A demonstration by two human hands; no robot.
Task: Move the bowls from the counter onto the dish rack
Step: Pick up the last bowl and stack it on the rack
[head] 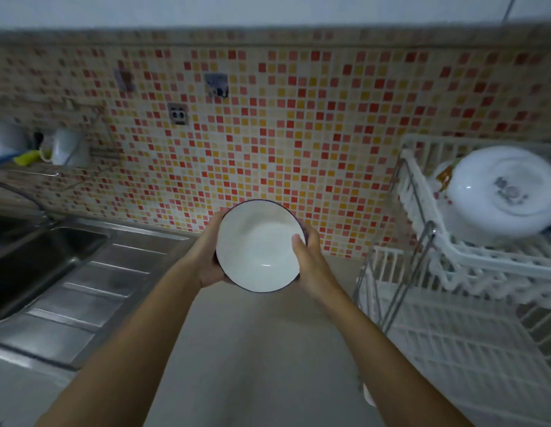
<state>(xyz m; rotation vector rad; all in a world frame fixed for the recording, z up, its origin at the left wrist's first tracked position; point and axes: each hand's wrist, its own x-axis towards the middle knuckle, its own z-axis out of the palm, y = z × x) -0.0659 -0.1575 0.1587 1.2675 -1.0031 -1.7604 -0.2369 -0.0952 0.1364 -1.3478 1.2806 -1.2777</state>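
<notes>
A bowl (258,245), white inside with a dark rim, is held up above the counter (252,349), its opening tilted toward me. My left hand (208,257) cups its left side from behind. My right hand (311,260) grips its right side, thumb over the rim. The white two-tier dish rack (471,272) stands to the right. On its upper tier a large white bowl (502,192) with a grey pattern leans on its side.
A steel sink (31,257) with a ribbed drainboard (92,291) lies at the left. The mosaic-tiled wall (268,134) rises behind the counter. A white cup (67,146) and a yellow sponge (27,157) sit on the far-left ledge.
</notes>
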